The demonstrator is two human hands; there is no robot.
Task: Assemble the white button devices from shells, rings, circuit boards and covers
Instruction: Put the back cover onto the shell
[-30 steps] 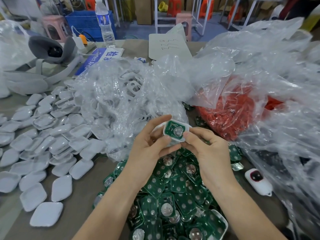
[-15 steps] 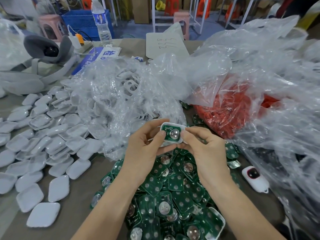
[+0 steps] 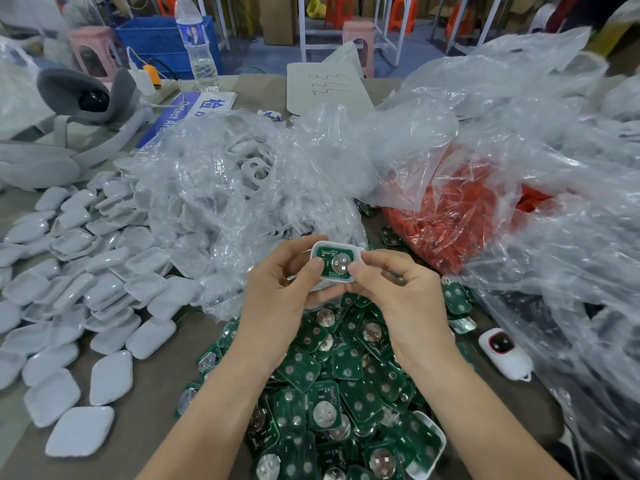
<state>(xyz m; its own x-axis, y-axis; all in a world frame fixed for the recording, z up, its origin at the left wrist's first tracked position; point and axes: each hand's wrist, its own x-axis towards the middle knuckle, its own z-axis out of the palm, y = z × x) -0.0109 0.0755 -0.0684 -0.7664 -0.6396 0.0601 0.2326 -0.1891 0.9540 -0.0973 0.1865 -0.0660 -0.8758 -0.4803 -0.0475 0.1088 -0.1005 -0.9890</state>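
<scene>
- White shell (image 3: pixel 337 244) is held up over the middle of the bench (image 3: pixel 166 375), between both hands. A green circuit board (image 3: pixel 329 263) sits inside it, round metal battery clip facing me.
- Left hand (image 3: pixel 277 299) grips the shell's left side. The thumb is down on the board's left edge and the fingers are curled behind, out of my sight.
- Right hand (image 3: pixel 401 299) pinches the shell's right side, thumb on the lower right corner and index finger across the top edge.
- Both hands hide the shell's underside, so I cannot tell what is beneath it.
- Directly below the hands, running to the near edge, is a pile of loose boards (image 3: pixel 329 393), heaped and overlapping. Both forearms cross it.
- Another shell (image 3: pixel 433 441) with a white rim lies at the pile's near right side, partly under boards.
- White covers (image 3: pixel 69 289) are spread in rows across the left half of the bench, out to the left edge.
- A clear bag of white rings (image 3: pixel 242 188) sits just behind the held shell, its film crumpled and bulging towards the hands.
- A bag of red parts (image 3: pixel 450 220) lies right of centre. Loose clear plastic drapes over the whole right side and blurs what lies under it.
- Finished device (image 3: pixel 504 353), white with a red button, lies near the right edge, half tucked against that plastic.
- Along the far edge are a grey headset (image 3: pixel 86 95), a water bottle (image 3: pixel 199 53), a blue sign (image 3: pixel 187 109) and a handwritten card (image 3: pixel 325 88).
</scene>
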